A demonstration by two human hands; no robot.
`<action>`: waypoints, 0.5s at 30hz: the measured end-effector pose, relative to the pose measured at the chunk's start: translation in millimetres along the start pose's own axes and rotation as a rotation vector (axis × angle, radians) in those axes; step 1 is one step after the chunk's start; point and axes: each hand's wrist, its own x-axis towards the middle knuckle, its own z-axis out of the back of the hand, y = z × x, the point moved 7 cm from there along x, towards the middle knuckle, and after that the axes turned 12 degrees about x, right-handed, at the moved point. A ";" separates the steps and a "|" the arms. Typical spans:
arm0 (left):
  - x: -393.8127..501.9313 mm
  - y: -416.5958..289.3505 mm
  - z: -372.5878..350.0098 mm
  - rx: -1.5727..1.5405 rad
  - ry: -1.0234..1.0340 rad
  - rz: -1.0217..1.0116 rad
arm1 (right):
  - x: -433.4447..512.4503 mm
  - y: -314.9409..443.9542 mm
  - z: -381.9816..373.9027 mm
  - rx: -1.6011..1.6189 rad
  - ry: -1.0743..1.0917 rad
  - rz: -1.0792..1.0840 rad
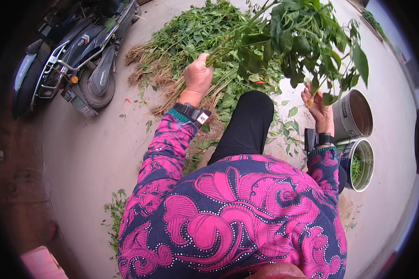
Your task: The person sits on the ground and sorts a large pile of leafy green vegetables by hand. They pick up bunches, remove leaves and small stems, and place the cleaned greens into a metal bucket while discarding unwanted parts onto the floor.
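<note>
My left hand (pixel 199 76) is closed around the lower stems of an uprooted-looking pepper plant (pixel 293 38), lifted above the ground. Its leafy top spreads to the right and droops towards my right hand (pixel 319 104). That hand is turned palm up with curled fingers at the hanging leaves. A thin stem crosses its fingers, but whether they grip it is unclear. Behind my left hand lies a heap of pulled pepper plants (pixel 195 31), with brown roots (pixel 136 55) to the left. Small red and orange peppers (pixel 260 81) show among the leaves.
Two buckets stand to my right: a grey one (pixel 342 115), and a nearer one (pixel 352 174) holding green peppers (pixel 356 167). A parked electric scooter (pixel 87 59) is at upper left. Loose leaves (pixel 289 127) and a red pepper (pixel 127 100) lie on the concrete floor (pixel 90 157).
</note>
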 end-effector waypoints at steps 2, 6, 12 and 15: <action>6.9 54.7 38.4 -0.034 -0.117 0.170 | -8.4 8.0 29.9 -0.035 -0.161 0.024; -26.1 178.8 162.6 -0.138 -0.557 0.380 | -28.2 20.0 101.2 -0.020 -0.318 0.012; -254.6 315.1 358.4 -0.168 -1.006 1.185 | -65.7 14.0 218.6 -0.208 -0.748 -0.076; -406.0 341.1 428.9 -0.048 -1.060 1.492 | -64.6 -2.2 228.5 -0.254 -0.799 -0.186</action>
